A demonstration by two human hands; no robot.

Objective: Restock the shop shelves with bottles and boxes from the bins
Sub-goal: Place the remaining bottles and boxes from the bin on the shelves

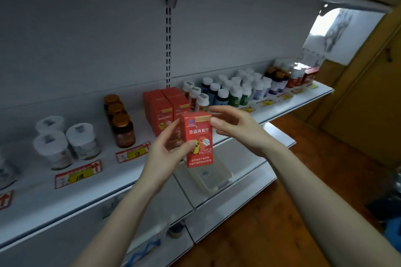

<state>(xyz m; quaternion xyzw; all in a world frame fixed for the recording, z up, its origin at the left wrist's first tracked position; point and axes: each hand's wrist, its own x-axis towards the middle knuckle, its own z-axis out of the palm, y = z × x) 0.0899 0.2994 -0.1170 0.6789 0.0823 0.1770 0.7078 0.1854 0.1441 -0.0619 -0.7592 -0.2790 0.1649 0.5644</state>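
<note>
One red box (198, 140) gripped in left hand (168, 151); right hand (235, 128) touching its top corner

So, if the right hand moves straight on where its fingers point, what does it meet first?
Probably the red box held by the left hand; the right hand points left, its fingers almost touching it.

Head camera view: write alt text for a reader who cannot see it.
A person's left hand holds an upright red box with a yellow duck picture in front of a white shop shelf, while the right hand touches its top corner. Behind it stand matching red boxes, amber jars, white tubs and rows of white-capped bottles.
</note>
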